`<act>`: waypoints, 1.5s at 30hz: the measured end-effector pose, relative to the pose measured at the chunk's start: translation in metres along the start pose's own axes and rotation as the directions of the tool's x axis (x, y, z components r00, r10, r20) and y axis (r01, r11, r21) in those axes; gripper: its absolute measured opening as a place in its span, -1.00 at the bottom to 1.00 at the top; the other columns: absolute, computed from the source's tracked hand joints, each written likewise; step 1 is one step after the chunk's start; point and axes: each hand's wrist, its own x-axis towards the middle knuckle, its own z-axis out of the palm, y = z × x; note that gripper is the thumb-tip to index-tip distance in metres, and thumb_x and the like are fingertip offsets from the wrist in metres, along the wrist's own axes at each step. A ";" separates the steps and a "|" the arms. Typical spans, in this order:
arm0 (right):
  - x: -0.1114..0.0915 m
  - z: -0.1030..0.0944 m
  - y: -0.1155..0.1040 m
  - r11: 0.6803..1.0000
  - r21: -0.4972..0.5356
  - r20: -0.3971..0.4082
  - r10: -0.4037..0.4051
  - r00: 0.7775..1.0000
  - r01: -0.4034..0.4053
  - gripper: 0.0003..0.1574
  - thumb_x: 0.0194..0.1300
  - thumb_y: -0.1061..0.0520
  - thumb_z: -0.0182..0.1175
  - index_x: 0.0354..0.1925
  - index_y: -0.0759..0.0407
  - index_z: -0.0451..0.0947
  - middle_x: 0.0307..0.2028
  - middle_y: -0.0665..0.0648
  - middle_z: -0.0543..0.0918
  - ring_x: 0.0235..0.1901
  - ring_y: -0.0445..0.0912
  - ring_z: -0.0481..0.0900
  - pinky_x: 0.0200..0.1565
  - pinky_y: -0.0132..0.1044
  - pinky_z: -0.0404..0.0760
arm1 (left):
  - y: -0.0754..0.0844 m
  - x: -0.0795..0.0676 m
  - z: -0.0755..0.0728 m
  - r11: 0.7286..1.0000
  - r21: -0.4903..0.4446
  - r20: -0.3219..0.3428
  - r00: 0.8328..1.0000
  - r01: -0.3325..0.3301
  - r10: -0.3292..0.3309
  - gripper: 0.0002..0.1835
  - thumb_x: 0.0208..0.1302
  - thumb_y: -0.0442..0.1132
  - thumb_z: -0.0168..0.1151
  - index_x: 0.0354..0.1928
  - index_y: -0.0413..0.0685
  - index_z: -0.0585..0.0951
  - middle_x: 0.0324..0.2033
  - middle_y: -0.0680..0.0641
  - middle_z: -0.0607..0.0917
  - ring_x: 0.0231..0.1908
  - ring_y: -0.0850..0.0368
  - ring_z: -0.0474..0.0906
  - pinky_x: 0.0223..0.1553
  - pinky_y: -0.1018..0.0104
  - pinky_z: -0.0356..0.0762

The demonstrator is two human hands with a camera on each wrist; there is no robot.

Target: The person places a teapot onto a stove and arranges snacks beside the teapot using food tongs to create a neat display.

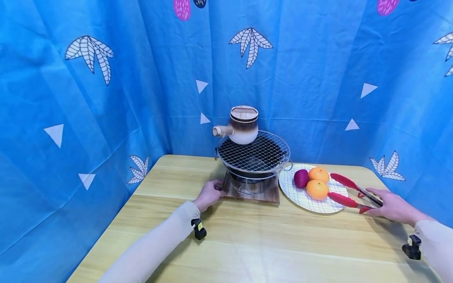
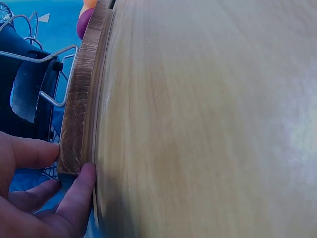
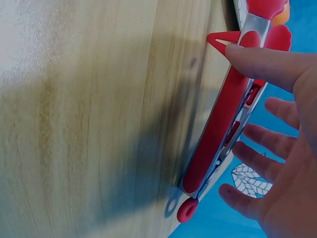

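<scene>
At the near left corner of a dark wooden board (image 1: pixel 261 198), my left hand (image 1: pixel 209 195) pinches the edge, thumb above and a fingertip at its lower side in the left wrist view. A round black grill with a wire rack (image 1: pixel 253 155) stands on that board. Over on the right, my right hand (image 1: pixel 396 206) is around red-and-metal kitchen tongs (image 1: pixel 342 199). The right wrist view shows the thumb touching the tongs (image 3: pixel 218 129), the other fingers spread and apart from them. The tongs' red tips are apart over the plate's right side, beside the oranges.
A clay pot (image 1: pixel 244 131) with a side handle and wooden lid sits at the rack's back. Right of the grill, a white checked plate (image 1: pixel 290 190) holds two oranges (image 1: pixel 317 190) and a purple round fruit or vegetable (image 1: pixel 301 179). Blue curtains (image 1: pixel 301 78) border the table.
</scene>
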 end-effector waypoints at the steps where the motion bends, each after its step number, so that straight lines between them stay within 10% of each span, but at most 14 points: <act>1: 0.000 0.000 0.000 1.000 0.002 0.000 0.003 1.000 -0.003 0.29 -0.02 -0.23 0.53 0.40 0.47 0.20 0.22 0.70 0.33 0.09 0.53 0.35 -0.07 0.49 0.42 | 0.000 0.000 0.000 1.000 0.004 -0.003 1.000 0.000 0.001 -0.42 0.12 -0.45 0.32 0.25 -0.33 0.49 0.00 -0.26 0.67 -0.04 -0.08 0.63 0.03 0.10 0.65; 45: -0.001 0.001 0.013 0.998 -0.068 0.009 -0.006 1.000 0.007 0.20 -0.03 -0.09 0.55 0.28 0.67 0.25 0.11 0.74 0.43 0.04 0.57 0.42 -0.05 0.43 0.45 | 0.001 -0.002 0.002 0.999 -0.034 -0.016 1.000 0.015 -0.015 -0.46 0.15 -0.49 0.32 0.23 -0.32 0.52 -0.01 -0.29 0.66 -0.10 -0.06 0.64 -0.08 0.15 0.69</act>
